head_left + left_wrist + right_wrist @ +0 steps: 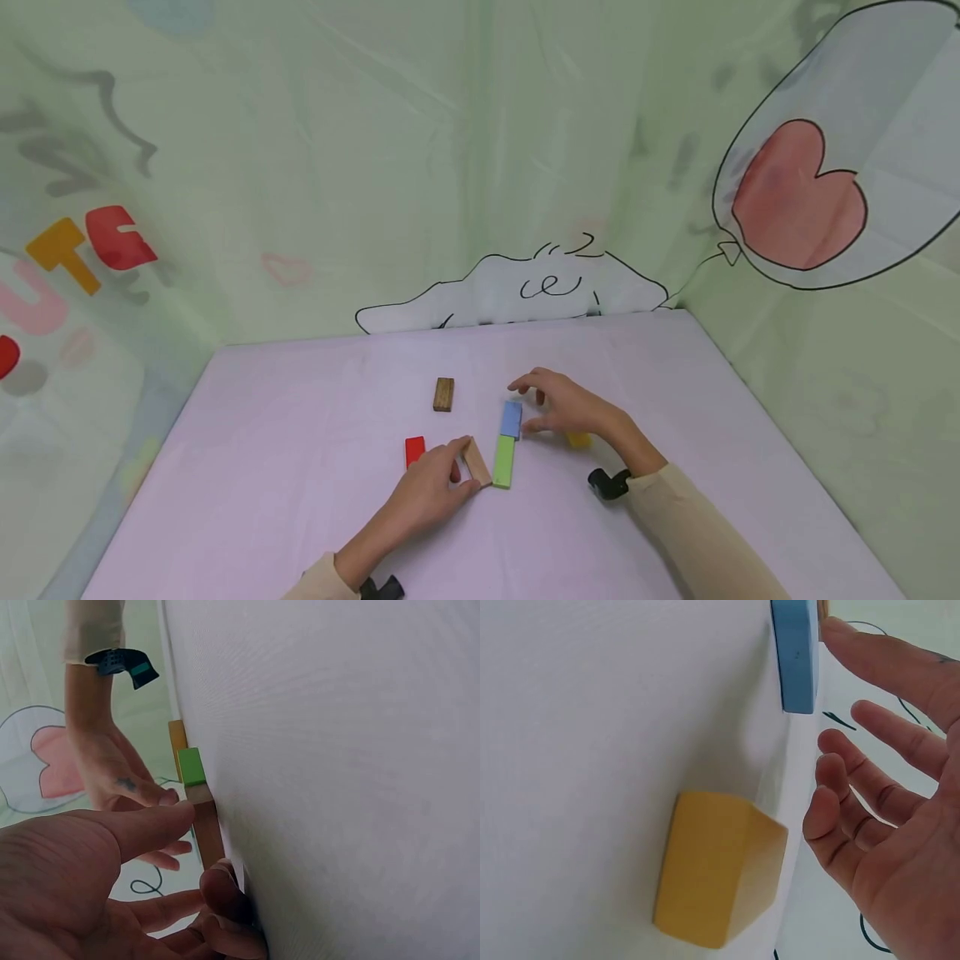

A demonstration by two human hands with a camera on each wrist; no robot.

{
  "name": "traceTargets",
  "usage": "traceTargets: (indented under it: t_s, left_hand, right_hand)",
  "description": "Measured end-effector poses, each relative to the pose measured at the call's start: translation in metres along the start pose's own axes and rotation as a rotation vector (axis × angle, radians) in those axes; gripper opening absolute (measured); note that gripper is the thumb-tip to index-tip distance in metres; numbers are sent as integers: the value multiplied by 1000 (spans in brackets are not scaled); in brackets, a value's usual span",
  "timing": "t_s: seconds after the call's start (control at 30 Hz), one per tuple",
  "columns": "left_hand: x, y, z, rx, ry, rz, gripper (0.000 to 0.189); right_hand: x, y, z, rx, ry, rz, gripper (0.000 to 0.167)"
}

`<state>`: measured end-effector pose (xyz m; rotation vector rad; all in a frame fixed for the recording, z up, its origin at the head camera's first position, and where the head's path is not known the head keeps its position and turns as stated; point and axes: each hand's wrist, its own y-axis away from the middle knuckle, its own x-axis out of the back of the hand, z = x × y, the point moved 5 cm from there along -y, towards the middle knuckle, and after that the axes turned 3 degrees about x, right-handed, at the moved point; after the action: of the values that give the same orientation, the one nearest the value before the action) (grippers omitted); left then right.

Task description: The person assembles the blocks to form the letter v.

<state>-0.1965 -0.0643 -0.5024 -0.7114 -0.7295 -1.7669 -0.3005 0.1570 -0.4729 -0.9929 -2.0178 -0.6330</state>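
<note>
My left hand pinches a plain tan wooden block between thumb and fingers, one at each end. That block lies slanted, its near end right by a green block. In the left wrist view the thumb is on the end of the tan block, with the green block just beyond. A blue block continues the line at the green block's far end. Around the blue block hovers my right hand, fingers spread and loosely bent, thumb near its right side; nothing is in its grasp.
A yellow block with slanted faces lies beneath the right hand, mostly hidden in the head view. Left of the tan block is a red block, partly covered by the left hand. A dark brown block lies farther back on the pale table.
</note>
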Motion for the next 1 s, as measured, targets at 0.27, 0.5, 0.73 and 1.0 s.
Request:
traceTargets:
  t_s: [0.27,0.5,0.73,1.0]
  left_hand:
    - [3,6,-4,4,-6,13,66]
    - [5,6,-4,12,3,9,66]
    - [2,3,-3,20,6,8,66]
    - [-2,2,1,-3,-1,5,66]
  right_hand:
    - [-1,-1,-1,7,9,-2,56]
    - [5,8,4,-11,35,21,51]
    - [14,19,13,-1,72,16,49]
    - [16,34,24,-25,98,-40,56]
